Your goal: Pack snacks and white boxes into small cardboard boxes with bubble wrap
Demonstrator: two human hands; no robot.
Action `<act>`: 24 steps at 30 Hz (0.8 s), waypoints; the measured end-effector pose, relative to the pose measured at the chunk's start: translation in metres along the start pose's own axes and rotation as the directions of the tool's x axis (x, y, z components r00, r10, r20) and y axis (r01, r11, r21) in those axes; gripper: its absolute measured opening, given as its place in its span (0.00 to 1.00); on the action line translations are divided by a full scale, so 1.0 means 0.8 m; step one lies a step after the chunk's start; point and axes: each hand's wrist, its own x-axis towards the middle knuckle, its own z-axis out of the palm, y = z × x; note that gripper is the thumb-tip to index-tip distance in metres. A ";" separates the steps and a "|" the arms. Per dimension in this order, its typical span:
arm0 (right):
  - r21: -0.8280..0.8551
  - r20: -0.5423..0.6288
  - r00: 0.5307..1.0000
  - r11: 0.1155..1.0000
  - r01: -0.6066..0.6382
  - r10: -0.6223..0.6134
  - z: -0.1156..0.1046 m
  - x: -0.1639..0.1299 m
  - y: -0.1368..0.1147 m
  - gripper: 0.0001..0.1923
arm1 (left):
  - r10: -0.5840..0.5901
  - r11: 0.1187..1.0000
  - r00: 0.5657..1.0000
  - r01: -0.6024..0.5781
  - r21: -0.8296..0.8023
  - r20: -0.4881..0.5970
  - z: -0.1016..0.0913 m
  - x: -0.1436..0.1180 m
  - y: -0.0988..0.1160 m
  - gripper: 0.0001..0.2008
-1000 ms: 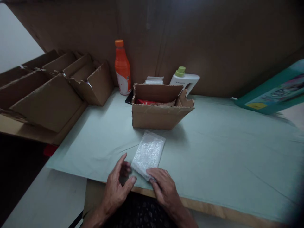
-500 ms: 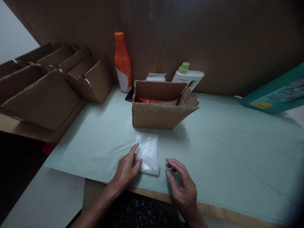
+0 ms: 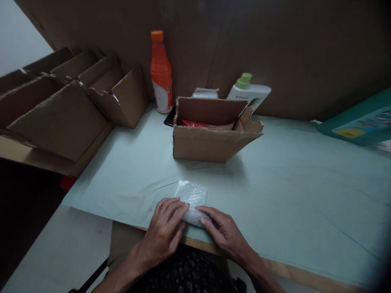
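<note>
A flat folded piece of bubble wrap [image 3: 193, 194] lies at the front of the table, slightly turned. At its near left edge my left hand [image 3: 166, 226] is closed, fingertips pressed on the plastic. My right hand [image 3: 222, 230] pinches the near right corner, with the thumb on the near side and the fingers above. Whether anything is inside the wrap, I cannot tell. Just beyond it stands an open cardboard box [image 3: 201, 143] with a red packet [image 3: 198, 123] showing inside.
Behind the box are an orange bottle [image 3: 161, 77], a white bottle with a green cap [image 3: 250, 92] and a dark flat object [image 3: 170, 119]. A divided cardboard organizer [image 3: 61, 118] fills the left side. A large green container [image 3: 351, 129] leans at the right. The table's front edge [image 3: 275, 266] runs below my hands.
My right hand has moved left onto the bubble wrap and taken its near corner. My left hand has shifted to the near left edge. The wrap now looks shorter and turned.
</note>
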 end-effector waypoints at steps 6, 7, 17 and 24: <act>-0.175 -0.239 0.970 0.985 0.007 -0.049 0.000 0.005 0.010 0.17 | -0.238 0.971 0.971 0.238 0.006 0.036 0.026 0.032 -0.029 0.23; -0.228 -0.250 0.964 0.973 0.029 -0.088 0.000 0.008 0.015 0.18 | -0.259 0.965 0.965 0.257 0.044 0.030 0.029 0.038 -0.032 0.23; -0.356 -0.019 0.999 0.934 0.032 -0.041 0.003 0.055 0.028 0.15 | -0.403 0.911 0.910 0.409 0.056 -0.092 0.035 0.030 -0.037 0.30; 0.113 0.148 0.985 0.988 -0.107 0.090 -0.008 0.024 0.006 0.16 | -0.478 0.768 0.862 0.504 -0.394 0.170 0.024 0.013 -0.030 0.42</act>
